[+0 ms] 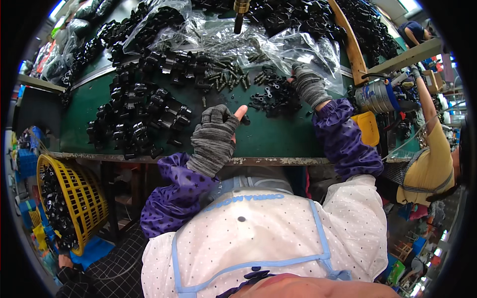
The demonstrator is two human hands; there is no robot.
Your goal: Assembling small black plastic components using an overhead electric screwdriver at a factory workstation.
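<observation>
My left hand (212, 140), in a grey striped fingerless glove, is above the front of the green bench. Its fingers are curled and the thumb points up and out. A small black part (245, 119) shows beside the thumb, held in the hand as far as I can see. My right hand (309, 85), gloved the same way, reaches to the right edge of a pile of small black parts (276, 94). Its fingers are mostly hidden, so their grip does not show. Small metal pins (228, 75) lie scattered behind the pile. Larger black plastic clamps (144, 111) are heaped left of my left hand.
Clear plastic bags (303, 49) lie at the back among more black parts. A metal tool tip (240, 15) hangs over the bench. A wooden strip (349, 42), a motor-like cylinder (375, 97) and a yellow container (366, 128) are right. A yellow basket (74, 198) stands lower left; a co-worker (430, 159) is at right.
</observation>
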